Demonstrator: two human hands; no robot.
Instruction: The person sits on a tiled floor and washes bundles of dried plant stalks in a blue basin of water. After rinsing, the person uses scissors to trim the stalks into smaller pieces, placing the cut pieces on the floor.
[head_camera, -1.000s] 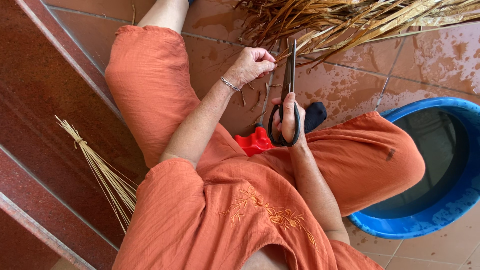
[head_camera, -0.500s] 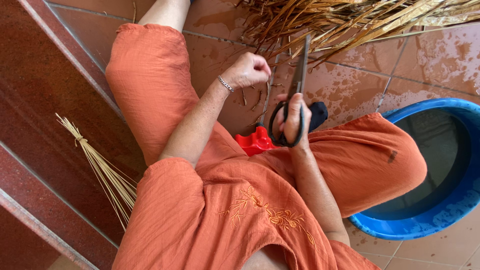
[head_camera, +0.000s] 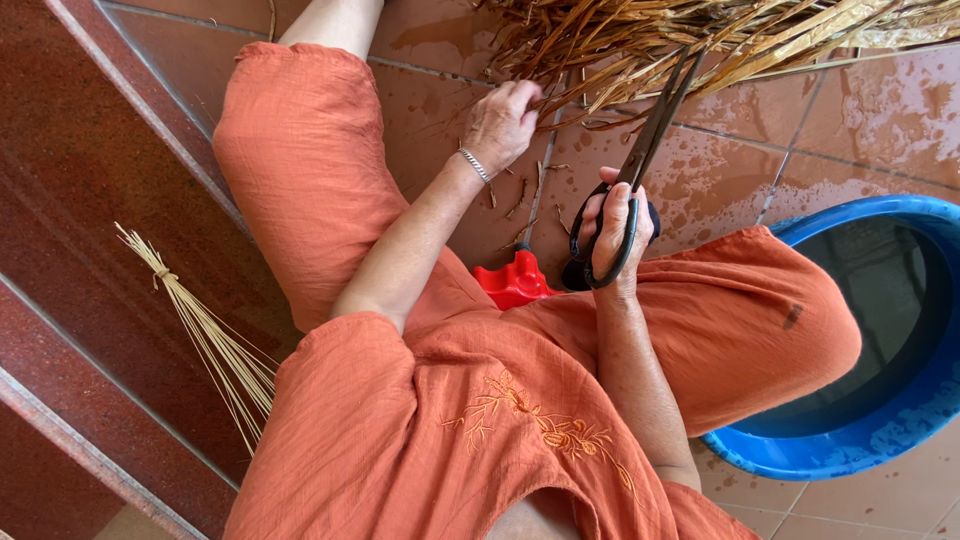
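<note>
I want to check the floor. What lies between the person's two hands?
In the head view, between the left hand and the right hand lie wet brown floor tiles with small dry leaf scraps.

Bright, even daylight, soft shadows, wet glare on the floor tiles (head_camera: 880, 100), sharp focus throughout.

The person is wearing a loose orange top (head_camera: 450, 440) in a crinkled weave, with golden floral embroidery (head_camera: 540, 425) running across it, and matching orange trousers (head_camera: 300, 150). A thin silver bracelet (head_camera: 474, 165) is circling the left wrist, and the forearms are showing bare.
</note>
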